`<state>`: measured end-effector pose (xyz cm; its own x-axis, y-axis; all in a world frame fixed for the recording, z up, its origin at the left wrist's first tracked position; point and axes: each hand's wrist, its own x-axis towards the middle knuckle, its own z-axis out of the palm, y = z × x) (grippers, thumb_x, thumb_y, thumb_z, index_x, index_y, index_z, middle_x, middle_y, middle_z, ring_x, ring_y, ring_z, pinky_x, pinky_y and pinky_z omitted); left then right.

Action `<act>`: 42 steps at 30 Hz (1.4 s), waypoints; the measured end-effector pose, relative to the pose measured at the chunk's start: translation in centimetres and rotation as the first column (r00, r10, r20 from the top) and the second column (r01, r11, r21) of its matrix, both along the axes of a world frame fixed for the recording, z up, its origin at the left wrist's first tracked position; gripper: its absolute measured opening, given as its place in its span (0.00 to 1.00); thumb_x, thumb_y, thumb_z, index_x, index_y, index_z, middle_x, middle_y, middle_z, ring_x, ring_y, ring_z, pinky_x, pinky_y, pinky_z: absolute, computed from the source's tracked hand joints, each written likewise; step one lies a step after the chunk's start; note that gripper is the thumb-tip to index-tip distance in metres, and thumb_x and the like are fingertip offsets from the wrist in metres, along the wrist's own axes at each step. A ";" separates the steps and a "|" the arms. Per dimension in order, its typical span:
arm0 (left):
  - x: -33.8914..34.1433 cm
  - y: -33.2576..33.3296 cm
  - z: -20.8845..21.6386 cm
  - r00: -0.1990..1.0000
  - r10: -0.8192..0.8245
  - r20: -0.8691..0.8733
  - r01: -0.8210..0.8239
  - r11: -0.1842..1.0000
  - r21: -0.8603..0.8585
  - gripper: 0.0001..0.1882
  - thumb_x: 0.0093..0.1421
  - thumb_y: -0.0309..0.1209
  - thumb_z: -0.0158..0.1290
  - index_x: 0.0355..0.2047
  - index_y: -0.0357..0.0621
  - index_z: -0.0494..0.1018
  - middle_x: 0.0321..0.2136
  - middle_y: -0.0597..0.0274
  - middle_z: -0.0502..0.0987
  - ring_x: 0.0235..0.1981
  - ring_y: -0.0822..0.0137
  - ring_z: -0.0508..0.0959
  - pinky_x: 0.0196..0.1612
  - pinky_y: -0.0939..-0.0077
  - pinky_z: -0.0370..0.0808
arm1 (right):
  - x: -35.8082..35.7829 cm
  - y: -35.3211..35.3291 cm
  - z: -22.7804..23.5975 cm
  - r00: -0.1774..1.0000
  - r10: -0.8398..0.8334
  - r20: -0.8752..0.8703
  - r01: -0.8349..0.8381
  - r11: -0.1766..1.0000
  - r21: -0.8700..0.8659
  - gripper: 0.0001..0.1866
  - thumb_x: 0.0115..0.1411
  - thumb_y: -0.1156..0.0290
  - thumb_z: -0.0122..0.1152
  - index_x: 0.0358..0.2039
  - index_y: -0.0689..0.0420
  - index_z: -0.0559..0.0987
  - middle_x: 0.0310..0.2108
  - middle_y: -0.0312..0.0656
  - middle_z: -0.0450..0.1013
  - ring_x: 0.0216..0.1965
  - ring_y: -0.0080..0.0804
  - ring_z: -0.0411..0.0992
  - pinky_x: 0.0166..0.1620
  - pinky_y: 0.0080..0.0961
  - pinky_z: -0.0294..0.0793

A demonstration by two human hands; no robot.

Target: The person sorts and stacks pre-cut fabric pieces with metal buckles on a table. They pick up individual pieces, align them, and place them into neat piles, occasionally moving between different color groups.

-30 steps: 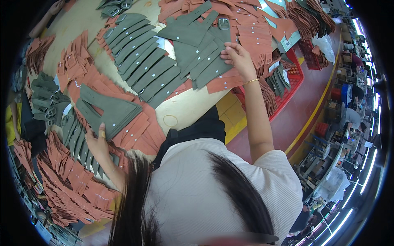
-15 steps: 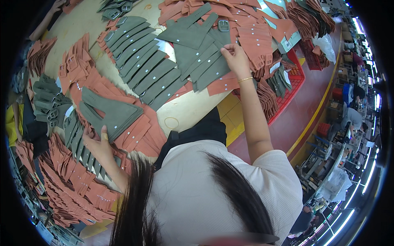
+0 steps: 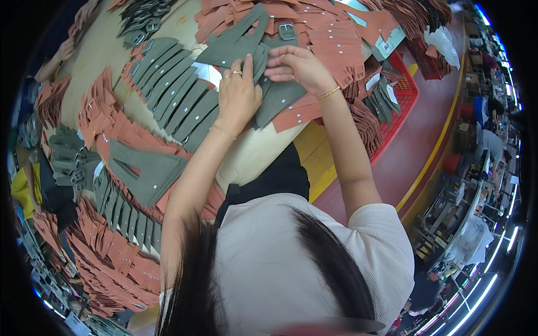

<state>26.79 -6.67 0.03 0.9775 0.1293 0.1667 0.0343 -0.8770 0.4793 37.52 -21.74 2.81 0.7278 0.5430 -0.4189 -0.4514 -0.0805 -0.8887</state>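
Observation:
My left hand lies with fingers stretched out against a small stack of dark green leather pieces. From the right, my right hand faces it with its fingers extended at the stack's other edge. Both hands look open; the fingertips are partly hidden among the pieces. Under and beside my right hand are more flat green leather pieces. Just beyond, a green piece with a strap and a buckle rest on reddish-brown leather pieces.
A fanned row of green pieces lies left of my hands on the pale table. Another green stack sits nearer, on reddish-brown pieces. A red plastic crate holds leather at right. Another person's hand is at the far left.
My left hand has left the green stack at left and moved right to the pieces by my right hand. My right hand has shifted left, its fingers now extended.

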 end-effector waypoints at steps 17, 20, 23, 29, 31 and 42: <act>1.4 -0.7 -2.5 0.998 -0.041 0.043 0.025 0.948 0.318 0.31 0.54 0.32 0.54 0.59 0.43 0.66 0.51 0.52 0.69 0.43 0.55 0.72 0.42 0.62 0.69 | -2.7 -0.8 -2.9 0.985 0.092 0.145 -0.024 0.910 -0.413 0.14 0.61 0.67 0.58 0.38 0.67 0.76 0.25 0.42 0.77 0.20 0.23 0.75 0.23 0.17 0.73; 0.9 -0.7 -2.3 0.999 -0.048 0.008 0.045 0.973 0.227 0.32 0.57 0.37 0.56 0.61 0.44 0.64 0.55 0.49 0.67 0.47 0.50 0.71 0.48 0.57 0.69 | -2.8 -2.2 -3.1 0.981 0.078 0.175 -0.009 0.930 -0.367 0.13 0.61 0.68 0.57 0.39 0.65 0.77 0.26 0.42 0.77 0.21 0.24 0.75 0.25 0.19 0.74; -0.3 -0.8 -1.9 0.995 -0.098 0.030 0.090 0.975 0.201 0.33 0.58 0.44 0.57 0.61 0.45 0.64 0.58 0.49 0.65 0.51 0.47 0.69 0.51 0.55 0.67 | -3.0 -4.6 -3.4 0.903 0.057 0.425 0.128 0.910 -0.395 0.12 0.59 0.71 0.56 0.41 0.63 0.78 0.30 0.44 0.77 0.26 0.28 0.76 0.31 0.24 0.76; 0.2 -0.9 -2.8 0.986 -0.161 0.043 0.138 0.934 0.330 0.35 0.57 0.47 0.57 0.62 0.46 0.64 0.62 0.51 0.63 0.54 0.48 0.67 0.53 0.57 0.65 | -5.2 -6.4 -4.5 0.677 0.196 0.710 0.317 0.793 -0.520 0.15 0.58 0.73 0.59 0.46 0.59 0.78 0.35 0.44 0.69 0.34 0.34 0.72 0.41 0.28 0.72; 0.4 -0.9 -3.0 0.986 -0.156 0.053 0.127 0.925 0.358 0.36 0.56 0.47 0.58 0.62 0.47 0.63 0.63 0.52 0.62 0.55 0.48 0.66 0.54 0.56 0.65 | -5.8 -6.0 -4.7 0.641 0.211 0.738 0.352 0.773 -0.527 0.16 0.57 0.72 0.61 0.46 0.61 0.77 0.35 0.44 0.68 0.36 0.36 0.71 0.42 0.29 0.72; -1.7 -2.0 -1.7 0.978 -0.205 -0.035 0.208 0.958 0.195 0.52 0.41 0.55 0.66 0.65 0.51 0.59 0.67 0.51 0.53 0.65 0.44 0.54 0.62 0.40 0.55 | -2.9 -3.5 -3.9 0.890 -0.038 0.454 0.248 0.876 -0.413 0.13 0.54 0.72 0.68 0.37 0.65 0.76 0.29 0.43 0.77 0.29 0.27 0.78 0.30 0.22 0.80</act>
